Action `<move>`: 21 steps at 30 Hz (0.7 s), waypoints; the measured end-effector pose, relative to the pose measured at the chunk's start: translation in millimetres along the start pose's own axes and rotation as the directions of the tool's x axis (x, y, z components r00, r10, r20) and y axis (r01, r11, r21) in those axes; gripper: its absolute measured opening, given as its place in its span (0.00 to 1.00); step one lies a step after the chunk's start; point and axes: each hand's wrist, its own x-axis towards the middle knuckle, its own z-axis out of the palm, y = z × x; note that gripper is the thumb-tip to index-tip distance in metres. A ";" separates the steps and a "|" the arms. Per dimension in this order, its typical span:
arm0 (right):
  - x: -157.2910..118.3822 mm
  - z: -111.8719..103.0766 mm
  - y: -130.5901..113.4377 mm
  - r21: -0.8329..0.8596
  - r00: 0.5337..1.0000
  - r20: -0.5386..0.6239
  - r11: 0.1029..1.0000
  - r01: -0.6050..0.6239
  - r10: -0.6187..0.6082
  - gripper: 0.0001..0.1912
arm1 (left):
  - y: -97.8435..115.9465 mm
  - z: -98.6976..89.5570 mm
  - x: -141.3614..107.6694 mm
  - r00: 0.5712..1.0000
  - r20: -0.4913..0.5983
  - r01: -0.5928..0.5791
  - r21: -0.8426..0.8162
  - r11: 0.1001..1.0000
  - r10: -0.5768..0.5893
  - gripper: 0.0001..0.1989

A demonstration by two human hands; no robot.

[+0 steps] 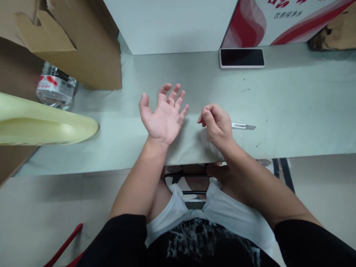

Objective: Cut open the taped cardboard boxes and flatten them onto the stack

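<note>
My left hand (166, 116) is held palm up over the table, fingers spread and slightly curled, with nothing in it. Beside it on the right, my right hand (217, 124) is closed, its thumb pressed against the curled fingers. Whatever may be between those fingertips is hidden. A craft knife (244, 126) with a silvery blade shows just right of my right hand, pointing right. Its other end is covered by the hand, and I cannot tell whether the two touch.
A pale green cloth covers the table (292, 111). A phone (241, 58) lies near a white and red carton (280, 26) at the back. Left are a cardboard box (91, 48), a water bottle (56, 87) and a pale yellow curved object (50, 124). A white box (175, 26) stands behind my hands.
</note>
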 end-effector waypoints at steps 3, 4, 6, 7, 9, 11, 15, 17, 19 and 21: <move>-2.2 -10.4 -0.5 0.038 0.999 -0.026 0.998 -0.046 0.047 0.23 | 4.8 -3.2 2.3 1.000 -0.028 -0.007 0.022 1.000 0.007 0.31; -3.0 -14.1 -1.7 0.040 0.999 0.005 0.998 -0.044 0.044 0.25 | 7.1 -4.2 3.2 0.999 -0.037 -0.011 0.036 0.999 0.013 0.31; -4.3 -21.9 -6.2 0.059 0.990 0.143 0.998 -0.017 0.008 0.25 | 13.0 -6.9 5.0 0.998 -0.047 -0.036 0.044 0.998 0.038 0.30; -5.0 -25.7 -9.2 0.086 0.969 0.246 0.996 0.001 -0.022 0.24 | 16.6 -8.9 5.8 0.997 -0.046 -0.057 0.046 0.997 0.059 0.29; -6.6 -32.5 -15.6 0.165 0.879 0.470 0.986 0.010 -0.088 0.17 | 24.5 -14.0 7.0 0.993 -0.036 -0.105 0.102 0.989 0.109 0.28; -9.0 -37.3 -21.3 0.216 0.758 0.642 0.976 -0.040 -0.112 0.13 | 31.9 -19.9 7.4 0.987 -0.031 -0.145 0.216 0.966 0.155 0.28; -15.6 -39.7 -28.3 0.162 0.546 0.836 0.974 -0.161 -0.049 0.12 | 41.2 -28.8 5.4 0.978 -0.045 -0.176 0.332 0.927 0.202 0.29; -18.6 -38.8 -29.9 0.052 0.404 0.915 0.987 -0.154 0.015 0.04 | 43.2 -31.3 3.8 0.981 -0.022 -0.168 0.402 0.900 0.193 0.31; -20.5 -38.1 -30.8 -0.096 0.308 0.944 0.990 -0.099 0.122 0.08 | 44.4 -32.8 2.6 0.984 -0.003 -0.154 0.486 0.860 0.177 0.32; -20.8 -38.3 -31.0 -0.200 0.293 0.933 0.978 -0.060 0.209 0.02 | 45.1 -33.8 2.2 0.986 -0.001 -0.145 0.472 0.870 0.165 0.30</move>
